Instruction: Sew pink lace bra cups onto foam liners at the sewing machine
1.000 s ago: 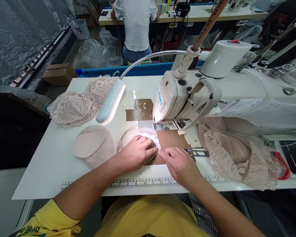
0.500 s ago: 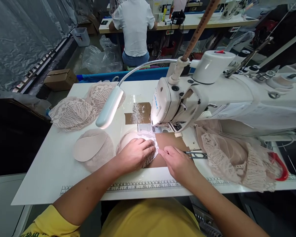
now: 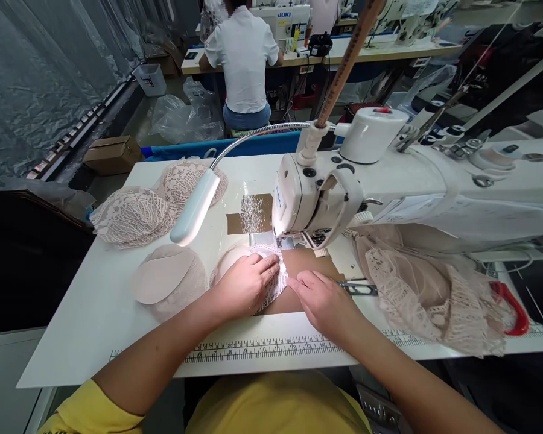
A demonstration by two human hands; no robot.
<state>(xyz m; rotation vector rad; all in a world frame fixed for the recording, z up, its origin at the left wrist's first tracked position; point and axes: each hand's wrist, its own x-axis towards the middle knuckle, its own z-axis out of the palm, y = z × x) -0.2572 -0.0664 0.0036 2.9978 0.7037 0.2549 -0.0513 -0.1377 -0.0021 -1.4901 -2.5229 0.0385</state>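
Note:
A beige lace bra cup [image 3: 278, 288] lies beneath the head of the white sewing machine [image 3: 292, 196], its lace edge close to the needle area. My left hand [image 3: 247, 282] rests flat on the cup, fingers stretched over the lace. At the cup's right edge my right hand [image 3: 321, 296] is closed, thumb and forefinger pinching the border. Just beyond those knuckles a slim metal tool [image 3: 362, 289] lies on the table; its kind is unclear. Round beige fabric pieces [image 3: 169, 280] overlap to the left of the cup.
Lace cups [image 3: 133, 214] are piled at the table's back left, beside a lamp [image 3: 194, 208] on a bendable neck. Lace fabric [image 3: 429, 289] and a red handle [image 3: 513, 307] lie at the right. A printed ruler [image 3: 271, 348] runs along the front edge. A person [image 3: 247, 60] sits ahead.
The camera view has tilted slightly, so the scene sits a little lower. Both hands keep their hold on the cup, with hardly any visible movement of the fabric.

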